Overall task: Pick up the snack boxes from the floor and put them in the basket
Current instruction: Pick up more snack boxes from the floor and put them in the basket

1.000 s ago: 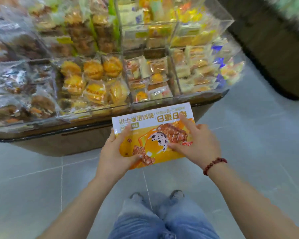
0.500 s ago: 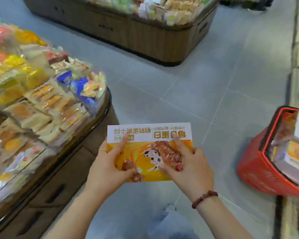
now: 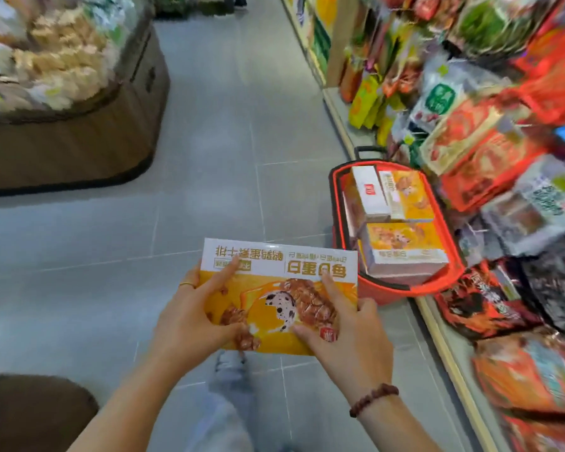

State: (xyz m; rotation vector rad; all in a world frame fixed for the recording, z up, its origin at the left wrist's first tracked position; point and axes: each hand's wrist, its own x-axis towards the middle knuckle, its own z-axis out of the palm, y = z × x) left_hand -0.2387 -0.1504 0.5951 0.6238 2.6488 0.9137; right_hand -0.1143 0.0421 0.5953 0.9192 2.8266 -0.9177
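A flat yellow and white snack box (image 3: 281,282) with an egg picture is held level in front of me. My left hand (image 3: 193,318) grips its left side and my right hand (image 3: 349,337) grips its right side, thumbs on top. The red basket (image 3: 437,282) stands on the floor just right of the box, against the shelf base. Inside it lie several similar boxes, one yellow box (image 3: 405,252) nearest me and a white-topped box (image 3: 369,194) behind it.
A shelf of bagged snacks (image 3: 503,158) runs along the right side. A brown island display (image 3: 79,132) with packaged goods stands at the upper left. Grey floor tiles (image 3: 209,190) stretch ahead. My jeans leg (image 3: 225,386) shows below the box.
The view has swung right, away from the bakery display. The basket, seen at the right edge before, now sits close beside the box. Both hands keep the same hold.
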